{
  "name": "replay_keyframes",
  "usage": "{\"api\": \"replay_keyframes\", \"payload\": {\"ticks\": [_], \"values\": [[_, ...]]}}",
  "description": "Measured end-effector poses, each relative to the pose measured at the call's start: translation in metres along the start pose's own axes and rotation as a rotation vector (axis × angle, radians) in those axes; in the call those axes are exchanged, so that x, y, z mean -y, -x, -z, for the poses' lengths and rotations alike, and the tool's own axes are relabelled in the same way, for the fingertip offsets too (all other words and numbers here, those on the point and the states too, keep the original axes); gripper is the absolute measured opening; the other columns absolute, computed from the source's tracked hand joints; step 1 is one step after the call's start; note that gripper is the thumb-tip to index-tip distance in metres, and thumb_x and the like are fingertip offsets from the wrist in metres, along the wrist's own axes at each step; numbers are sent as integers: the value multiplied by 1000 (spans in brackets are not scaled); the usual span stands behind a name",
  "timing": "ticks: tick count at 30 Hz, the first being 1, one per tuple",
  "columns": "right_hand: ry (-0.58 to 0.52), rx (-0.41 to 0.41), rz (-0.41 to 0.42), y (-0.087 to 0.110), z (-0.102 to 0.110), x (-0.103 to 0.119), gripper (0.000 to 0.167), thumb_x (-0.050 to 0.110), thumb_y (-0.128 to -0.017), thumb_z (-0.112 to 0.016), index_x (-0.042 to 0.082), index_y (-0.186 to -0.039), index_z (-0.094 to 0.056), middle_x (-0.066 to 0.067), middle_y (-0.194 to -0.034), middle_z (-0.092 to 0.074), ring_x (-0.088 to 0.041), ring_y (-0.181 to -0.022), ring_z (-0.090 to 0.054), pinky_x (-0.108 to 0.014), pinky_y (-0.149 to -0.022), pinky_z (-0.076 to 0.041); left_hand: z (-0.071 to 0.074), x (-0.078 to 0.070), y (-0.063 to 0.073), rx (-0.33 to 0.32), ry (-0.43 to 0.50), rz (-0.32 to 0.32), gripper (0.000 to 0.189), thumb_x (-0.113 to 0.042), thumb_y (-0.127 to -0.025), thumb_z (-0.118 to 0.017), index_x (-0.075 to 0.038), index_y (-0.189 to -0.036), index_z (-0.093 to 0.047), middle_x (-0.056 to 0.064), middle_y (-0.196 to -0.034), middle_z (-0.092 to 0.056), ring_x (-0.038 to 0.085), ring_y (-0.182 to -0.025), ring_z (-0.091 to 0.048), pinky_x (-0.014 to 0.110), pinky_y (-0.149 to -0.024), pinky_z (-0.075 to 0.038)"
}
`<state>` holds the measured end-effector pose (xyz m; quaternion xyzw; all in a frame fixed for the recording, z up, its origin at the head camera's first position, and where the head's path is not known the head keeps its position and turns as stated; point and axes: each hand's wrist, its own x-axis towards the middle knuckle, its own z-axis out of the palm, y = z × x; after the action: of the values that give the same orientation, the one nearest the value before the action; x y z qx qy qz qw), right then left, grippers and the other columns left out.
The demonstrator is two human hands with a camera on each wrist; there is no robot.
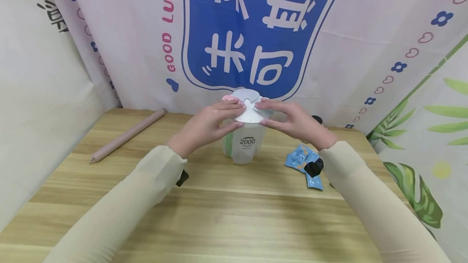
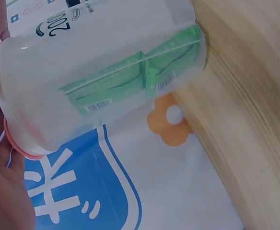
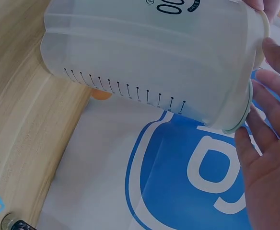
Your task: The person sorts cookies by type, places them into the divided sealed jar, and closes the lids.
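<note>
A translucent plastic storage container point(image 1: 245, 147) marked 2000 stands upright near the back of the table. Its white lid point(image 1: 250, 113) carries several flaps, among them a pink flap point(image 2: 22, 143) on the left. My left hand point(image 1: 210, 123) holds the lid from the left, thumb at the front rim and fingers across the top. From the other side my right hand point(image 1: 296, 121) grips the lid likewise, thumb at the rim, fingers over the edge. Green packets point(image 2: 113, 84) show through the container wall. Measuring marks run down its other side in the right wrist view.
Several blue packets point(image 1: 302, 157) lie on the wooden table point(image 1: 234, 218) below my right wrist. A pinkish rod point(image 1: 128, 135) lies slantwise at the left. A small bottle point(image 3: 16, 223) stands beyond the packets. A printed cloth point(image 1: 135, 35) hangs behind the table.
</note>
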<state>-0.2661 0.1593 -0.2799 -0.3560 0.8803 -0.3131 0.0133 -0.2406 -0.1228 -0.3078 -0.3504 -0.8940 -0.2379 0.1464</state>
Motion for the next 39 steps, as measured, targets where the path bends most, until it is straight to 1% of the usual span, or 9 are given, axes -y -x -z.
{"api": "replay_keyframes", "payload": {"ticks": [5, 10, 13, 17, 20, 23, 29, 32, 39], "values": [[-6, 19, 8, -1, -1, 1, 41, 24, -100, -74, 19, -140, -69, -4, -157, -57, -26, -158, -38, -55, -123, -42, 0, 1, -1, 8, 33, -20, 48, -29, -103, -69, -13, -147, -61, 3, -155, -58, 23, -152, -48, 44, -128, -38], [-1, 7, 32, -2, -3, 2, 35, 21, -100, -73, 19, -135, -73, -5, -152, -62, -27, -157, -41, -54, -121, -45, 0, 5, -1, 11, 97, -2, 45, -27, -102, -69, -14, -145, -63, 3, -152, -60, 23, -153, -47, 44, -130, -35], [-5, -25, 60, -2, -5, 2, 33, 19, -99, -74, 16, -131, -75, -6, -146, -67, -29, -154, -45, -53, -122, -45, 0, 6, -1, 10, 127, 16, 44, -26, -101, -70, -14, -143, -64, 3, -151, -61, 23, -153, -46, 45, -131, -34], [-18, -93, 107, -1, -10, -1, 28, 15, -96, -77, 12, -124, -78, -8, -134, -74, -30, -147, -54, -50, -122, -46, 2, 7, -1, 23, 152, 32, 45, -26, -102, -70, -16, -145, -63, 1, -153, -60, 22, -154, -45, 45, -131, -34], [-28, -138, 141, 0, -13, -2, 26, 12, -95, -78, 10, -120, -80, -9, -126, -78, -30, -142, -59, -47, -121, -47, 2, 8, -1, 29, 152, 27, 45, -26, -103, -68, -16, -147, -61, 1, -155, -58, 22, -154, -44, 45, -130, -34], [-32, -169, 166, 0, -16, -2, 24, 10, -94, -78, 10, -117, -81, -9, -122, -79, -29, -137, -63, -45, -122, -46, 2, 9, 0, 28, 141, 14, 46, -24, -104, -66, -16, -149, -59, 1, -157, -56, 22, -155, -44, 45, -130, -34], [-4, -198, 190, 3, -19, -2, 24, 9, -95, -76, 9, -119, -80, -12, -125, -78, -29, -131, -68, -47, -127, -38, 1, 11, 2, 25, 127, -8, 45, -22, -105, -64, -16, -150, -58, 1, -158, -55, 22, -155, -44, 44, -130, -34], [5, -204, 203, 3, -19, -3, 25, 8, -95, -75, 8, -120, -79, -14, -126, -77, -31, -130, -68, -48, -128, -36, 0, 11, 2, 21, 125, -18, 44, -21, -106, -63, -16, -150, -58, 2, -158, -55, 22, -154, -45, 44, -130, -35], [-5, -224, 213, 5, -23, -4, 25, 7, -96, -74, 7, -120, -79, -14, -130, -75, -30, -127, -70, -47, -129, -35, -3, 12, 3, 5, 124, -23, 43, -20, -106, -62, -15, -149, -59, 2, -157, -56, 22, -153, -47, 43, -129, -36]]}}
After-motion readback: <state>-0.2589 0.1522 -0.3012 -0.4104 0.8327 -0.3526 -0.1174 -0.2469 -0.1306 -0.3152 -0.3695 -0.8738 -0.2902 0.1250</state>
